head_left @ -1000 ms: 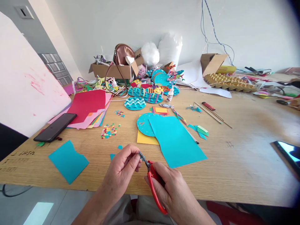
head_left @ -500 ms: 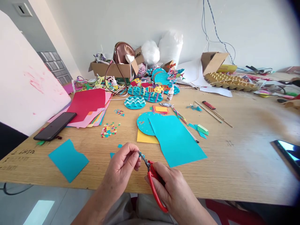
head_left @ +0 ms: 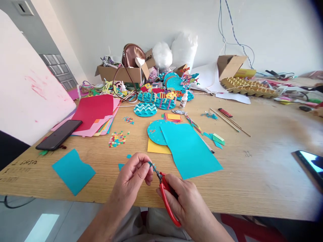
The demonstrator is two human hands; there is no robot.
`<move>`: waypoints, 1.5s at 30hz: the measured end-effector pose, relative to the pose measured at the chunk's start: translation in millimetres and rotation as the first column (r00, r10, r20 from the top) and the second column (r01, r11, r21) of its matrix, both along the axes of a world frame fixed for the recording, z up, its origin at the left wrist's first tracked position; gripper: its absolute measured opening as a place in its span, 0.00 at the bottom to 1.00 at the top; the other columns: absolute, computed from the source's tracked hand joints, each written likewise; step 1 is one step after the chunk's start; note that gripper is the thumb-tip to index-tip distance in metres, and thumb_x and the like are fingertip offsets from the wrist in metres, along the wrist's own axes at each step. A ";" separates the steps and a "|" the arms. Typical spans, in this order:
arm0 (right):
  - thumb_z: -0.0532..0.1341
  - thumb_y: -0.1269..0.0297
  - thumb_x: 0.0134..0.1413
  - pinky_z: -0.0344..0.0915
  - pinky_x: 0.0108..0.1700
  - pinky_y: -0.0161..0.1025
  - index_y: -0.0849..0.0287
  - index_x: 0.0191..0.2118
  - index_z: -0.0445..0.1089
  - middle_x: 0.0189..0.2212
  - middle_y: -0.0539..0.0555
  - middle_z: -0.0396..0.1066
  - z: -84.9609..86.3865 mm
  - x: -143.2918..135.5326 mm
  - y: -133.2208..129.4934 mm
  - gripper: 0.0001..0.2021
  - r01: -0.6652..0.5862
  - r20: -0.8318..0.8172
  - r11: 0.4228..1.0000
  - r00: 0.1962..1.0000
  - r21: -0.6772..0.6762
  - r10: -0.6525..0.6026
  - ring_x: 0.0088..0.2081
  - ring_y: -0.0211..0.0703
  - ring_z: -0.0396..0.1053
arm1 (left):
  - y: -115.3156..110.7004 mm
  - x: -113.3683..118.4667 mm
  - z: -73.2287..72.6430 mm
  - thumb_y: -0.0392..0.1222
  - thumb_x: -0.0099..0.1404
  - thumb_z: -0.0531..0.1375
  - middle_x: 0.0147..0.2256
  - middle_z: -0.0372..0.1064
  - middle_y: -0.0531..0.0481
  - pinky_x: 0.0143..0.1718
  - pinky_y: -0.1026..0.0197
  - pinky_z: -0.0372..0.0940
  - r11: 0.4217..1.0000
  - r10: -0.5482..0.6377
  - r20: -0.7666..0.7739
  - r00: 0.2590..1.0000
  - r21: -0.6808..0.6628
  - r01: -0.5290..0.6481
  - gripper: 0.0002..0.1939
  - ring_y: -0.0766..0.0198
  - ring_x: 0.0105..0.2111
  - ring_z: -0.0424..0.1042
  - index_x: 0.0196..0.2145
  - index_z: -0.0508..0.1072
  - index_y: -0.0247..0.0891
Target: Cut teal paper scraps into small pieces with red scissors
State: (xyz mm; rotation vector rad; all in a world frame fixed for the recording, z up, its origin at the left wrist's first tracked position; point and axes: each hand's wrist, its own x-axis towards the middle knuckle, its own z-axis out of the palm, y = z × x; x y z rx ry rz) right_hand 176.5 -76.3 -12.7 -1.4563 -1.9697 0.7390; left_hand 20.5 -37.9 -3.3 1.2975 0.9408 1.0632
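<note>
My right hand (head_left: pixel 185 198) is closed around the red handles of a pair of scissors (head_left: pixel 166 201), whose narrow blades point up and left. Between the thumb and fingers of my left hand (head_left: pixel 135 176) is a tiny blue paper piece (head_left: pixel 149 164), mostly hidden by the fingertips. The blade tips reach that piece. Just beyond my hands lies a large blue paper sheet (head_left: pixel 189 151), overlapping a blue disc (head_left: pixel 157 132) and a yellow sheet (head_left: pixel 157 147). Another blue paper piece (head_left: pixel 73 173) with one wavy edge rests to the left.
Coloured paper sheets (head_left: pixel 96 112) and a black phone (head_left: pixel 59 134) lie at left, near scattered paper dots (head_left: pixel 117 139). Wavy blue craft pieces (head_left: pixel 145 110) and a glue bottle (head_left: pixel 183 100) stand farther back. Sticks (head_left: pixel 224 120) and another phone (head_left: pixel 310 168) are to the right.
The small blue piece at my left fingertips has shifted slightly against the blades. Both hands otherwise stay almost in the same place.
</note>
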 end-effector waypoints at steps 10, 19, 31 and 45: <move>0.50 0.65 0.56 0.47 0.22 0.32 0.54 0.24 0.50 0.18 0.45 0.57 3.6 -0.7 -2.3 0.10 -0.001 0.035 0.998 0.999 -0.057 0.003 0.19 0.36 0.53 | -0.3 0.1 -0.6 0.40 0.66 0.52 0.23 0.62 0.56 0.27 0.69 0.60 0.998 -0.030 -0.054 0.998 0.057 0.033 0.08 0.70 0.24 0.63 0.29 0.66 0.38; 0.50 0.66 0.55 0.47 0.23 0.32 0.54 0.24 0.51 0.18 0.45 0.58 4.8 -1.4 -1.3 0.09 0.010 0.029 0.999 1.000 -0.054 -0.008 0.20 0.36 0.54 | -2.9 0.0 -1.8 0.40 0.65 0.52 0.23 0.62 0.56 0.27 0.68 0.60 0.997 -0.066 -0.086 0.994 0.038 0.069 0.08 0.69 0.25 0.63 0.28 0.65 0.38; 0.49 0.64 0.55 0.46 0.22 0.32 0.54 0.23 0.48 0.17 0.44 0.55 2.9 1.3 -3.2 0.11 0.014 0.036 0.999 0.999 -0.052 -0.012 0.19 0.36 0.51 | -1.4 -1.7 -0.7 0.41 0.65 0.52 0.23 0.61 0.56 0.28 0.67 0.60 0.996 -0.076 -0.130 0.989 0.037 0.081 0.08 0.68 0.25 0.62 0.28 0.65 0.38; 0.49 0.65 0.56 0.48 0.23 0.32 0.54 0.23 0.50 0.18 0.46 0.59 4.5 3.1 -4.0 0.11 0.001 0.077 0.999 0.997 -0.039 0.002 0.19 0.36 0.53 | -0.5 -1.5 1.0 0.40 0.65 0.52 0.22 0.61 0.56 0.27 0.66 0.59 0.998 -0.030 -0.130 0.991 0.049 0.037 0.09 0.68 0.24 0.62 0.27 0.65 0.38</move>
